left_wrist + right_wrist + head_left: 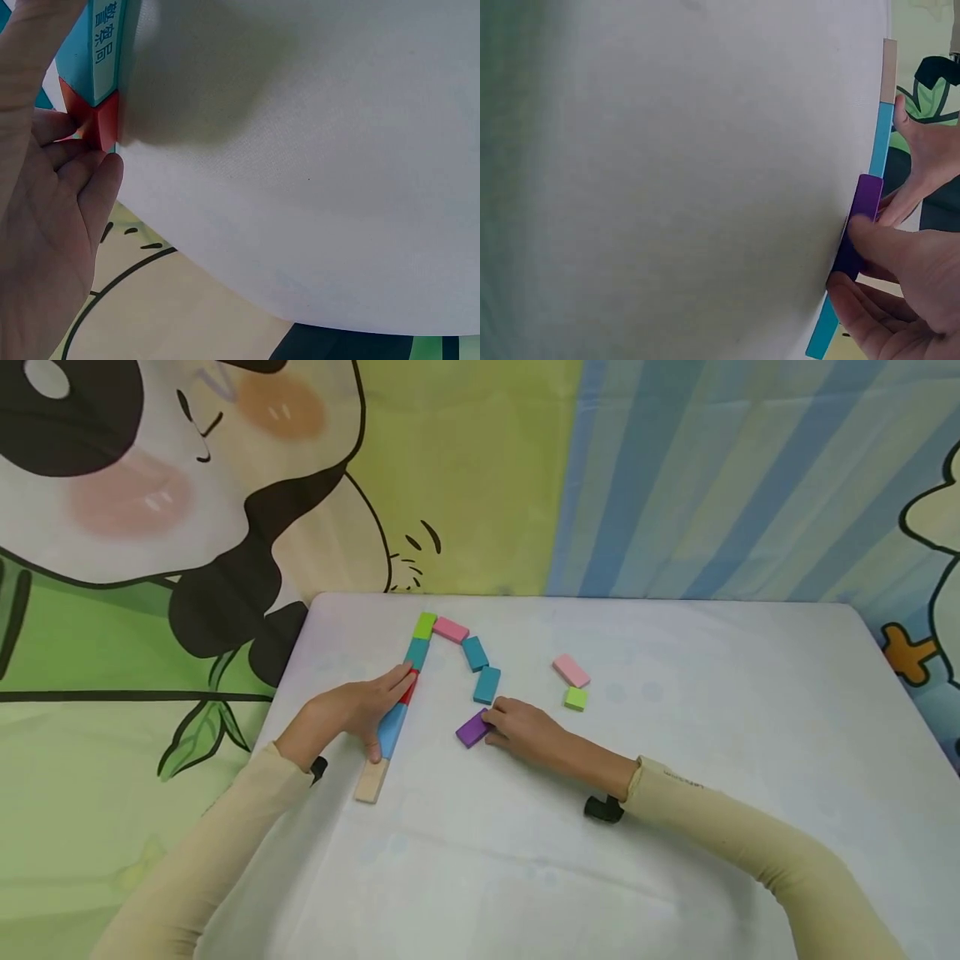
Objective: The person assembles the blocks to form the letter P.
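Note:
My right hand pinches the end of a purple block lying on the white table. In the right wrist view, thumb and fingers grip the same purple block. Along a straight slanting row of blocks lies my left hand, its fairly straight fingers touching the red block. Its thumb reaches to where the light blue block meets the beige block. Farther up that row are a teal block and a green block. The left wrist view shows fingertips against the red block.
From the row's top, a pink block and two teal blocks curve down toward the purple one. Apart on the right lie another pink block and a small green block. A cartoon-printed cloth hangs behind the table.

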